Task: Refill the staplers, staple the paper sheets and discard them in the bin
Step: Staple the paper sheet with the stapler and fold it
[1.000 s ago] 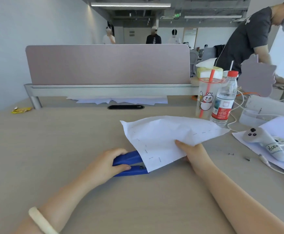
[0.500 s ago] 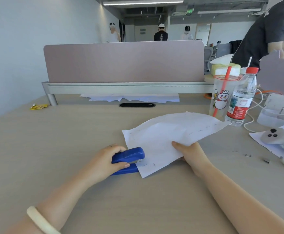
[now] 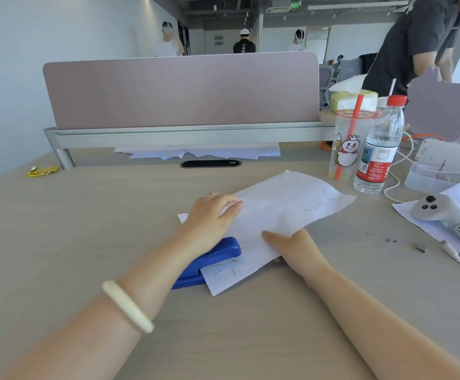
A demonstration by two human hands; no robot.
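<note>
White paper sheets (image 3: pixel 280 212) with several staples in them lie on the wooden desk (image 3: pixel 86 229), their near corner inside the jaws of a blue stapler (image 3: pixel 215 259). My left hand (image 3: pixel 212 215) rests flat on the left part of the sheets, past the stapler, fingers fairly straight. My right hand (image 3: pixel 294 248) pinches the near edge of the sheets, thumb on top. The stapler lies free on the desk under my left wrist.
A plastic cup with a red straw (image 3: pixel 346 149) and a water bottle (image 3: pixel 378 149) stand at the back right. A white controller (image 3: pixel 448 215) lies on paper at the right, loose staples (image 3: pixel 391 240) near it. More paper (image 3: pixel 201 152) lies under the divider (image 3: pixel 182 91). A person stands at the far right.
My left hand has let go of the stapler and moved forward onto the paper. The sheets have slid a little further into the stapler. My right hand keeps its hold.
</note>
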